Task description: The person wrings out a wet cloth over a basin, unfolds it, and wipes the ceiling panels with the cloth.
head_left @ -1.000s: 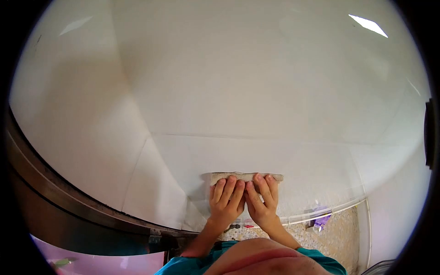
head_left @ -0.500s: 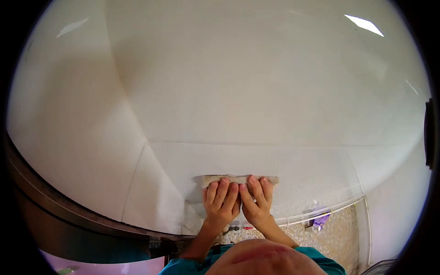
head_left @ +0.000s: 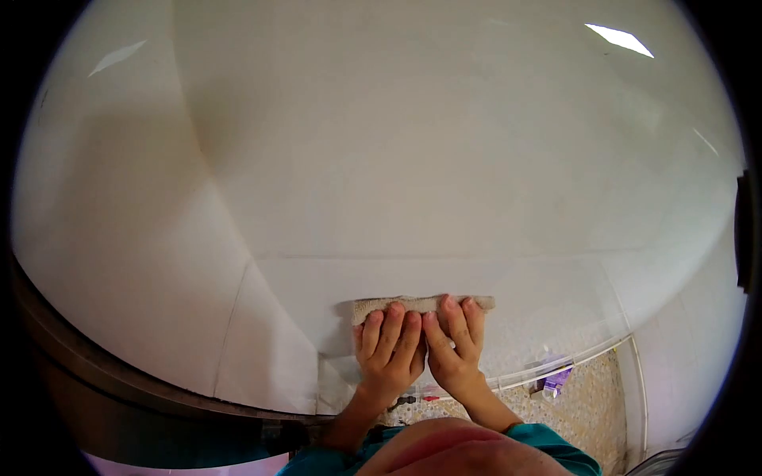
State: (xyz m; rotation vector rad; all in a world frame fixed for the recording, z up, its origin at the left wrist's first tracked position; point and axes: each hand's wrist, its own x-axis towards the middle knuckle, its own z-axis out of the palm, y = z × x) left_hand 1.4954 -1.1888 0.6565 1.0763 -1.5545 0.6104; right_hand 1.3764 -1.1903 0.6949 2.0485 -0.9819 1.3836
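A folded beige cloth (head_left: 425,304) lies as a wide strip against the pale wall (head_left: 444,198), low in the head view. My left hand (head_left: 389,349) grips its left part, fingers bent over it and pointing up the wall. Beside it, my right hand (head_left: 456,345) holds the right part in the same way. The two hands are close together, nearly touching at the index fingers. The underside of the cloth and most of both thumbs are hidden.
White pipes (head_left: 587,358) run along the foot of the wall at the right. A purple packet (head_left: 556,379) is near the speckled floor (head_left: 587,412). A dark curved edge (head_left: 143,377) borders the lower left. Small black and red fittings (head_left: 409,399) show below my hands.
Both hands and the cloth have shifted slightly to the right along the wall, and the cloth's right end reaches further right. The view has tilted a little.
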